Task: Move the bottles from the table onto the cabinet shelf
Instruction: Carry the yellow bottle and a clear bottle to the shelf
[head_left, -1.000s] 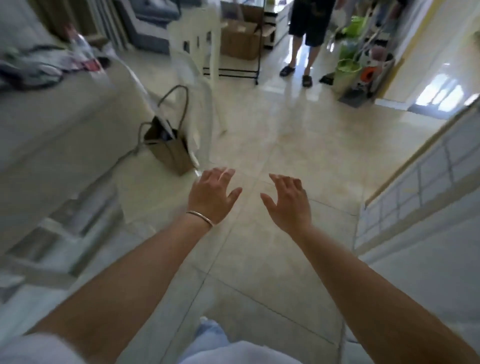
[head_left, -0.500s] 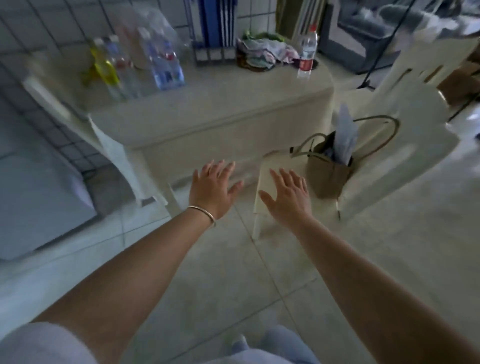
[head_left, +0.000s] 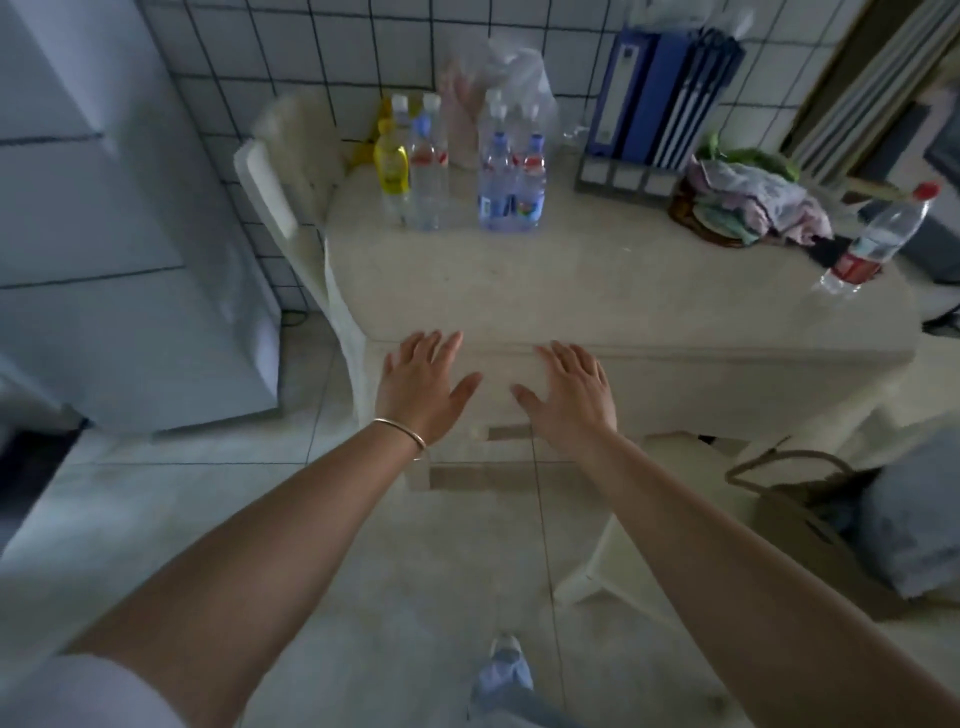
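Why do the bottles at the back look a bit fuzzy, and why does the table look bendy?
In the head view, the bottles by the wall look soft and smeared, as does the red-capped bottle near the right edge. The wide lens bends the table and the wall tiles near the edges. The light is dim and bluish. The left hand and right hand look sharper, both open.

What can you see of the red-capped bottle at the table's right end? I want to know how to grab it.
The red-capped bottle is clear plastic with a red cap and a red label low on its body. It looks mostly empty, though contents are hard to judge. It stands alone on the pale table near the right edge, appearing tilted by the wide lens, apart from the cloth pile. Neither hand touches it.
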